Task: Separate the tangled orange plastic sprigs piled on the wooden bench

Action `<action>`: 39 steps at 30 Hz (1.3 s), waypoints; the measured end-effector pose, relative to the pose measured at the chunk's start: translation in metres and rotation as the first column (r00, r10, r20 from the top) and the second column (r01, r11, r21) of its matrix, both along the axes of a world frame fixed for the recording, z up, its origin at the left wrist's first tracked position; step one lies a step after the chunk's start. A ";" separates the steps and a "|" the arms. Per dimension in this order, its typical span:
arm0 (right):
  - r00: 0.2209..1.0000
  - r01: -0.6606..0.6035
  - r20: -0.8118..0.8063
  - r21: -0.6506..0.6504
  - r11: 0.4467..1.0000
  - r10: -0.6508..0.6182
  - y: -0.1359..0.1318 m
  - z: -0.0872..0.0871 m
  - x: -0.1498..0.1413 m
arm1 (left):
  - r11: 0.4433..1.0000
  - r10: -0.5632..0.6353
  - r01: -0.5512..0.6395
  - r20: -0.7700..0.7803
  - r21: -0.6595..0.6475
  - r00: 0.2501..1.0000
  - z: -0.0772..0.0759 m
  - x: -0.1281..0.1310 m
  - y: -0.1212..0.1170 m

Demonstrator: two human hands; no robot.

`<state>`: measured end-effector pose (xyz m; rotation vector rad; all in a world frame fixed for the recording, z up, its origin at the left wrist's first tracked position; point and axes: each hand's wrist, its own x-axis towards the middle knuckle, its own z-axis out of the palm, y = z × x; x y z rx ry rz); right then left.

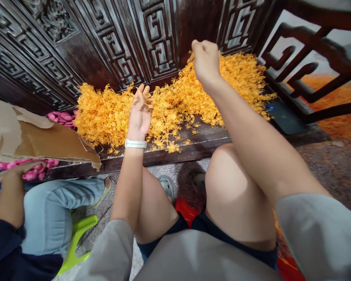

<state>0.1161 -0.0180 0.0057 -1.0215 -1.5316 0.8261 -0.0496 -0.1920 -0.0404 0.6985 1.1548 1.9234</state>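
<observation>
A long heap of yellow, spidery plastic flower pieces (102, 113) lies on a dark wooden bench (213, 134). My left hand (140, 113), with a pale watch band at the wrist, is palm up over the middle of the heap. Its fingers are loosely curled, and a thin yellow piece shows among them. Higher and to the right, my right hand (206, 62) is closed above the heap, its back toward me. A bit of orange-yellow sticks out at its fingertips; the rest of what it holds is hidden.
A carved wooden bench back (160, 39) rises behind the heap. At the left are a torn cardboard box (46, 136), pink flower pieces (35, 171) and a co-worker in jeans (49, 210) by a green stool (78, 238). Orange pieces (333, 97) lie beyond the right armrest (316, 62).
</observation>
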 end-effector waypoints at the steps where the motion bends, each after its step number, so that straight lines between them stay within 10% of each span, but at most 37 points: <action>1: 0.992 0.111 0.044 0.063 0.992 -0.114 0.004 -0.002 0.004 | 1.000 -0.006 0.006 -0.009 0.011 1.000 0.000 0.000 -0.001; 4: 0.969 0.194 0.117 0.170 0.966 -0.216 0.006 -0.007 0.012 | 0.998 -0.025 0.025 -0.014 0.057 1.000 -0.001 -0.001 -0.001; 8: 0.962 -0.206 0.190 0.046 0.978 0.194 -0.006 -0.013 0.006 | 0.997 0.014 -0.013 -0.008 0.078 1.000 -0.003 -0.001 0.002; 11: 0.805 -0.550 0.145 -0.179 0.816 0.575 -0.023 -0.018 -0.007 | 0.996 0.055 -0.053 -0.022 0.072 0.998 -0.004 0.000 0.004; 14: 0.710 -0.668 0.068 -0.252 0.701 0.701 -0.041 -0.025 -0.021 | 0.990 0.080 -0.074 -0.049 0.118 0.996 -0.004 0.002 0.005; 32: 0.712 -0.685 0.158 -0.060 0.726 0.684 -0.063 -0.019 -0.040 | 0.999 0.020 -0.019 -0.039 0.029 0.999 -0.009 0.032 0.008; 39: 0.783 -0.573 0.342 0.074 0.816 0.519 -0.064 -0.023 -0.042 | 0.991 0.085 -0.088 0.031 0.104 0.996 -0.024 0.025 0.018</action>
